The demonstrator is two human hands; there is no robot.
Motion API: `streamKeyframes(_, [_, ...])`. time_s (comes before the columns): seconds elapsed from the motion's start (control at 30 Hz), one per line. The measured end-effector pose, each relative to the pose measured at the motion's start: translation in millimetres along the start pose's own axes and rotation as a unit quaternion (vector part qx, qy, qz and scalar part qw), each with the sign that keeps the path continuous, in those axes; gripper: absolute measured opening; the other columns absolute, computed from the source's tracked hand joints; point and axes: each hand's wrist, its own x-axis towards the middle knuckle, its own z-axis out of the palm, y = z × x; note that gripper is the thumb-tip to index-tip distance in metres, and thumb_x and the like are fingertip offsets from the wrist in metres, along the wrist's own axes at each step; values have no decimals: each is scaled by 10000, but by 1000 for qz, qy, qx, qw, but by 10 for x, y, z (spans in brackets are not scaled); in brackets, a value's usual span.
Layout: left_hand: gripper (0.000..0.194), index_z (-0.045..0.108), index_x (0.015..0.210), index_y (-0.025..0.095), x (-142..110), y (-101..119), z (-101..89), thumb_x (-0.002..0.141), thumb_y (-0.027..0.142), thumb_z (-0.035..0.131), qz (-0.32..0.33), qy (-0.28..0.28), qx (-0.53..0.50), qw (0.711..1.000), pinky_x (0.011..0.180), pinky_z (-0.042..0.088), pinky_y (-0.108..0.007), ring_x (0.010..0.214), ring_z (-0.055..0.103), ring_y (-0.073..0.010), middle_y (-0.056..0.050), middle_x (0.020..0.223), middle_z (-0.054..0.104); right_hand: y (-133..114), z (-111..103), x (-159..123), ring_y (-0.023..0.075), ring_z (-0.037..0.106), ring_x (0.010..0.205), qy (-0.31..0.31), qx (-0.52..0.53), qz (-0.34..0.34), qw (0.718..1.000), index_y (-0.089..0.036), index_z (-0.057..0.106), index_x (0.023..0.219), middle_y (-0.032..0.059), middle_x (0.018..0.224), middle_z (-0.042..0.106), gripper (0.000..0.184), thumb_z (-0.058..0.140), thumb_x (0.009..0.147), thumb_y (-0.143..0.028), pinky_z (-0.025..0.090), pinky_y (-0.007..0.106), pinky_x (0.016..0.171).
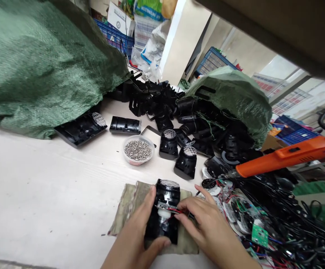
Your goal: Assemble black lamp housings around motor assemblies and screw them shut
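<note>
My left hand (135,235) grips a black plastic housing (162,231) from the near side, and the housing stands on a folded camouflage cloth pad (134,198). A small white cylindrical part (163,213) sits in the housing's open front, with a narrow circuit board and red wires (181,211) across it. My right hand (200,220) pinches those wires close to the board. The fingers hide part of the housing. Two similar black units with mesh tops (168,144) stand just beyond the pad.
A bowl of small metal screws (138,150) sits on the white table (52,186). Black plastic parts are heaped under green woven sacks (39,63). A tangle of wires with green circuit boards (259,235) lies to the right. An orange-handled tool (288,157) lies across that pile.
</note>
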Motion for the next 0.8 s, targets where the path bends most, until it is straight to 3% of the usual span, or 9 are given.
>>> streamKeyframes(0.13, [860,201,1468,307,13,23,0,747,183,654,-29,26,-54,998,1128,229,-454,1385,290,-253,-10,1514,324,10,42,13,125,589,646,35,-39,-48,997,-210,584,823,-45,703,615,122,507,888,-141,226,456,1065])
streamKeyframes(0.33, [866,258,1460,249,92,43,-88,704,219,680,-103,6,-115,988,1118,265,-463,1359,346,-275,-46,1475,402,-87,-10,143,140,563,675,10,-34,-48,998,-193,598,793,-15,700,602,171,469,885,-131,273,455,1027])
streamKeyframes(0.4, [849,279,1454,254,97,38,-95,706,241,680,-109,18,-125,986,1102,292,-481,1342,377,-283,-50,1454,436,-91,-57,156,143,536,676,40,-6,-53,998,-190,588,774,-2,697,582,174,462,889,-157,364,403,935])
streamKeyframes(0.47, [826,295,1447,270,81,24,-84,715,254,677,-93,30,-121,988,1103,287,-491,1338,384,-279,-44,1452,438,-61,-104,144,141,522,670,87,86,13,992,-192,573,759,4,695,569,175,477,900,-231,424,303,747])
streamKeyframes(0.53, [805,307,1442,286,57,-3,-62,726,263,675,-69,38,-108,991,1113,267,-485,1344,376,-270,-33,1464,416,-2,-127,125,127,512,622,107,245,135,954,-190,560,732,-8,647,547,226,524,888,-350,389,234,582])
streamKeyframes(0.6, [784,307,1441,295,41,-40,-40,744,260,666,-45,44,-92,994,1111,278,-471,1348,369,-267,-25,1474,397,69,-111,117,92,466,531,94,431,240,865,-178,556,698,-36,565,503,290,627,815,-434,355,199,511])
streamKeyframes(0.67, [764,314,1436,308,42,-76,-23,757,254,659,-14,56,-73,996,1098,312,-459,1339,382,-274,-19,1468,405,133,-58,121,60,394,471,81,563,288,770,-160,570,693,-55,521,478,331,727,720,-450,343,181,480])
streamKeyframes(0.7, [757,322,1432,318,48,-90,-19,758,260,662,1,65,-62,996,1088,335,-455,1327,399,-282,-15,1459,421,158,-24,124,50,359,458,81,601,298,738,-153,578,698,-58,516,477,345,760,683,-445,342,177,470])
streamKeyframes(0.8, [747,344,1418,350,68,-106,-27,753,315,684,34,93,-33,995,1057,390,-452,1277,463,-307,-8,1422,475,203,69,121,40,288,444,82,641,310,698,-152,565,693,-66,503,460,380,794,627,-448,351,180,456])
